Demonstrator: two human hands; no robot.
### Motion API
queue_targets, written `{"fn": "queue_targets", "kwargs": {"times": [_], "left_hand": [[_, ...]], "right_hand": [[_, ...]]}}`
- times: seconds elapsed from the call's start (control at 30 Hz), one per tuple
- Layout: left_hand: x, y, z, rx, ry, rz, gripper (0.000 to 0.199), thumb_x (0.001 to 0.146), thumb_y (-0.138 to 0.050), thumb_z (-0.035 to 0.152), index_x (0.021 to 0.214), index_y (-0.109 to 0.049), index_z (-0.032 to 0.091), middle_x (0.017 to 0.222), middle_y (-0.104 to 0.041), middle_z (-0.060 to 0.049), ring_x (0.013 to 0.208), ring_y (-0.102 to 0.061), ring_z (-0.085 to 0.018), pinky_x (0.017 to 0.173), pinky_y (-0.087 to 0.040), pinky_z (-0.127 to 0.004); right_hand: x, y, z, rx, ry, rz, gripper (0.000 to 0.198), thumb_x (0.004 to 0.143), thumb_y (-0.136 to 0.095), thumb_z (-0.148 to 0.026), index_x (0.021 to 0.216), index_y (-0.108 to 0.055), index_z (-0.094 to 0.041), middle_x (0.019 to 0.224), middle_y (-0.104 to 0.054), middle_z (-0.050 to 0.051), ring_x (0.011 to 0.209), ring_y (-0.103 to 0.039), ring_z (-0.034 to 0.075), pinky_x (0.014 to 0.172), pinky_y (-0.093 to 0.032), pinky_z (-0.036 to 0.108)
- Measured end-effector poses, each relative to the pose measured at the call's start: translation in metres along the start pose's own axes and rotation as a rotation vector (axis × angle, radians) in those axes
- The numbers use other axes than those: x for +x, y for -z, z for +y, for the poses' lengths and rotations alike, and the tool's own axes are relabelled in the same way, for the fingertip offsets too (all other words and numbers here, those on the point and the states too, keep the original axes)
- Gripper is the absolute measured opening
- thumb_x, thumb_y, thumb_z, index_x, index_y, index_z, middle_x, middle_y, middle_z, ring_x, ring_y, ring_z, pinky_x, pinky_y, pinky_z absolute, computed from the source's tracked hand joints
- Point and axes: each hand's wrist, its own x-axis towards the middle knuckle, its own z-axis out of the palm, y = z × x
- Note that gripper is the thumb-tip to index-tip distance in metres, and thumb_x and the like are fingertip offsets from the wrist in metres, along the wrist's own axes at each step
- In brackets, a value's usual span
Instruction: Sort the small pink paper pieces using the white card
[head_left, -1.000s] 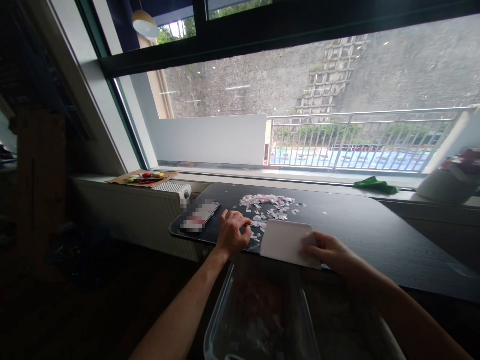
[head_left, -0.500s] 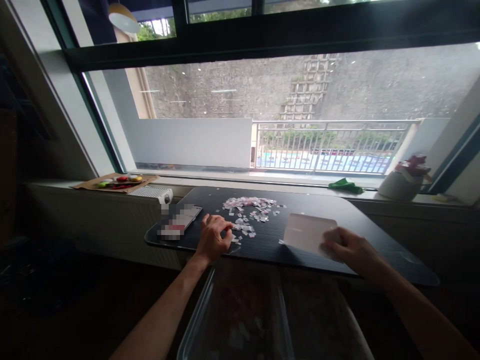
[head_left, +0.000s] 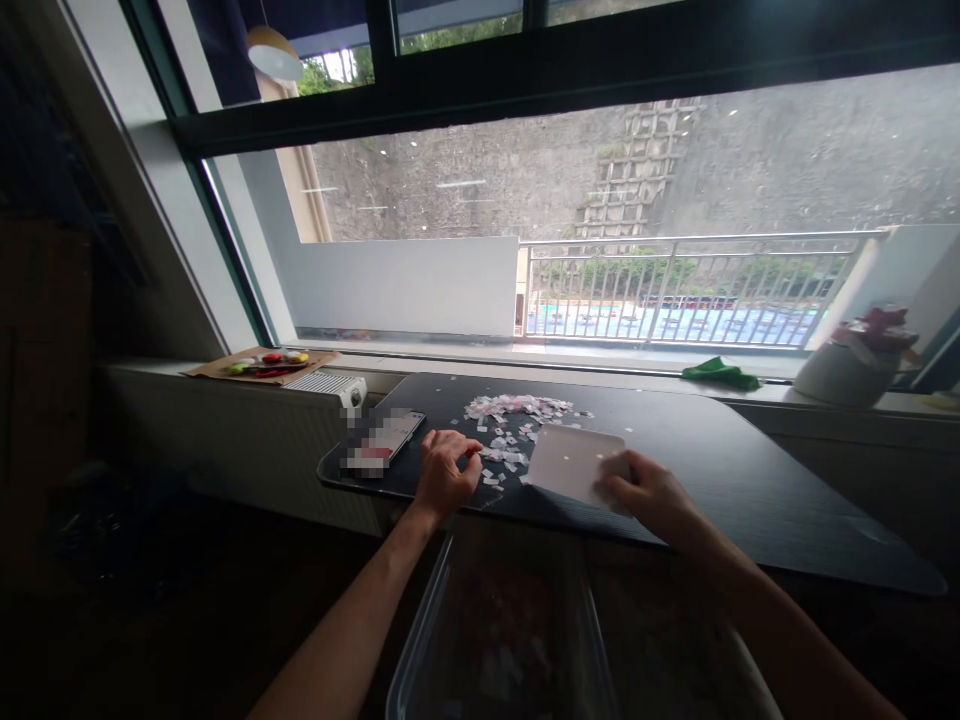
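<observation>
A white rectangular shallow tray (head_left: 566, 460) is gripped at its right edge by my right hand (head_left: 634, 485). It is held tilted just over the dark table (head_left: 720, 490), and its left edge is close to scattered bits of pale paper (head_left: 510, 457). A few small specks show on its surface. My left hand (head_left: 450, 468) rests by the near left side of those bits, fingers curled and thumb drawn to the index finger. Whatever may lie between these fingertips is hidden. Behind, more pale and pinkish bits form a pile (head_left: 517, 405).
A phone (head_left: 386, 440), partly pixelated, lies left of my left hand. Below the table's near edge stands a clear plastic bin (head_left: 420, 640) with pale bits inside. A green cloth (head_left: 720, 373) and a grey-white pot (head_left: 844, 370) sit on the windowsill. Cardboard with colourful items (head_left: 262, 365) lies left.
My right hand has brought the white tray leftward, up to the scattered paper bits. My left hand keeps nearly the same place and pose. The view has turned slightly left.
</observation>
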Motion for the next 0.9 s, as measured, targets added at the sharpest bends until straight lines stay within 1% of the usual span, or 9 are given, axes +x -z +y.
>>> {"fn": "queue_targets", "kwargs": {"times": [0.13, 0.27, 0.37, 0.47, 0.53, 0.6, 0.7, 0.8, 0.9], "left_hand": [[0.000, -0.001, 0.000, 0.017, -0.017, -0.011, 0.015, 0.073, -0.051, 0.019, 0.076, -0.065, 0.022, 0.075, -0.065, -0.001, 0.091, -0.056, -0.020, 0.103, -0.027, -0.045], [-0.001, -0.002, -0.001, 0.036, -0.016, -0.016, 0.015, 0.073, -0.051, 0.019, 0.076, -0.065, 0.023, 0.076, -0.065, -0.001, 0.091, -0.056, -0.021, 0.104, -0.026, -0.047], [-0.001, -0.002, -0.001, 0.034, -0.010, -0.010, 0.015, 0.073, -0.051, 0.019, 0.076, -0.065, 0.023, 0.076, -0.065, -0.001, 0.092, -0.056, -0.021, 0.105, -0.026, -0.046], [-0.001, -0.002, -0.001, 0.033, -0.014, -0.007, 0.015, 0.073, -0.051, 0.019, 0.076, -0.065, 0.023, 0.076, -0.065, -0.001, 0.091, -0.056, -0.021, 0.104, -0.026, -0.047], [-0.001, -0.002, -0.001, 0.031, -0.014, -0.007, 0.015, 0.073, -0.051, 0.019, 0.075, -0.065, 0.023, 0.075, -0.065, -0.001, 0.091, -0.056, -0.021, 0.104, -0.026, -0.047], [-0.001, -0.003, -0.001, 0.023, -0.012, -0.009, 0.015, 0.073, -0.051, 0.019, 0.075, -0.065, 0.023, 0.075, -0.065, -0.001, 0.091, -0.056, -0.020, 0.104, -0.026, -0.047], [0.000, -0.003, -0.001, 0.006, -0.008, -0.017, 0.016, 0.073, -0.050, 0.018, 0.073, -0.066, 0.023, 0.074, -0.065, -0.001, 0.091, -0.056, -0.020, 0.103, -0.027, -0.047], [0.001, -0.003, -0.001, -0.013, -0.011, -0.061, 0.018, 0.071, -0.052, 0.016, 0.071, -0.068, 0.023, 0.075, -0.065, 0.000, 0.092, -0.056, -0.020, 0.102, -0.029, -0.046], [0.002, -0.001, -0.001, -0.040, -0.011, -0.143, 0.019, 0.068, -0.053, 0.014, 0.068, -0.069, 0.024, 0.075, -0.065, 0.001, 0.094, -0.055, -0.019, 0.102, -0.030, -0.045]], "right_hand": [[-0.007, 0.016, -0.007, -0.089, -0.010, 0.037, 0.015, 0.064, -0.057, -0.030, 0.074, -0.062, -0.020, 0.060, -0.061, 0.001, 0.053, -0.054, 0.014, 0.048, -0.041, 0.025], [-0.005, 0.015, -0.009, -0.077, 0.011, 0.030, 0.015, 0.064, -0.057, -0.030, 0.073, -0.063, -0.019, 0.061, -0.062, 0.001, 0.055, -0.055, 0.015, 0.050, -0.042, 0.025], [-0.002, 0.021, -0.004, -0.157, -0.014, 0.024, 0.011, 0.062, -0.059, -0.028, 0.070, -0.063, -0.021, 0.059, -0.062, 0.001, 0.054, -0.055, 0.015, 0.049, -0.041, 0.025], [-0.003, 0.034, 0.004, -0.293, -0.010, 0.122, 0.009, 0.062, -0.061, -0.030, 0.067, -0.062, -0.023, 0.059, -0.062, 0.001, 0.054, -0.054, 0.016, 0.049, -0.040, 0.026], [-0.005, 0.037, 0.006, -0.283, -0.001, 0.184, 0.012, 0.064, -0.061, -0.034, 0.069, -0.061, -0.023, 0.061, -0.063, 0.003, 0.056, -0.055, 0.017, 0.051, -0.042, 0.027], [-0.006, 0.029, 0.006, -0.152, 0.002, 0.161, 0.017, 0.066, -0.059, -0.036, 0.074, -0.061, -0.021, 0.065, -0.064, 0.004, 0.059, -0.058, 0.018, 0.054, -0.045, 0.028], [-0.003, 0.003, 0.004, 0.088, 0.017, 0.059, 0.021, 0.067, -0.057, -0.036, 0.080, -0.061, -0.019, 0.070, -0.065, 0.004, 0.063, -0.060, 0.018, 0.057, -0.047, 0.029], [0.004, -0.024, 0.002, 0.197, 0.023, 0.013, 0.021, 0.067, -0.058, -0.033, 0.081, -0.060, -0.018, 0.068, -0.063, 0.002, 0.061, -0.058, 0.016, 0.056, -0.047, 0.029], [0.008, -0.039, 0.001, 0.246, 0.042, -0.006, 0.021, 0.067, -0.056, -0.033, 0.081, -0.059, -0.018, 0.068, -0.061, 0.000, 0.060, -0.056, 0.015, 0.056, -0.046, 0.028]]}}
